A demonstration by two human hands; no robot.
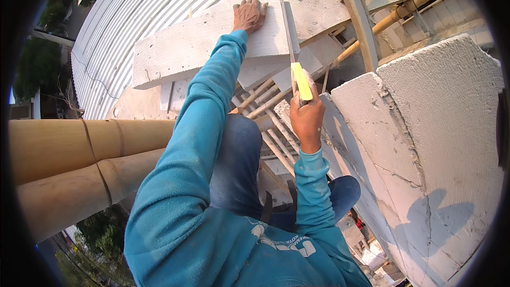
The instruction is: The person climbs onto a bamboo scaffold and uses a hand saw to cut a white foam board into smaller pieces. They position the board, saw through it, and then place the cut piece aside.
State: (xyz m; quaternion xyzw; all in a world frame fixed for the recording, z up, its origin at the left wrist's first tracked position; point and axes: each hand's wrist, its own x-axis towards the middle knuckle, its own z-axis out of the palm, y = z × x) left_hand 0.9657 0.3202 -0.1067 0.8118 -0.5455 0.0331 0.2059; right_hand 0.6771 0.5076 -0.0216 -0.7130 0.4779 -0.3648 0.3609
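Note:
A long white lightweight concrete block [186,48] lies across other pale slabs ahead of me. My left hand [249,17] presses down on its top near the far edge, with the fingers bent at that edge and their tips hidden. In my right hand [308,117] is a handsaw [287,24], gripped by its yellow handle. The blade points away from me and stands on edge at the block's right end, just right of my left hand. How deep the teeth sit in the block cannot be made out.
Corrugated metal roofing [122,26] spreads at the far left. Thick bamboo poles [69,146] cross at the left, close to my left arm. A rough white block wall [425,127] rises at the right. Below my knees are bamboo slats [273,122] with gaps; a curved beam [357,16] stands beyond the saw.

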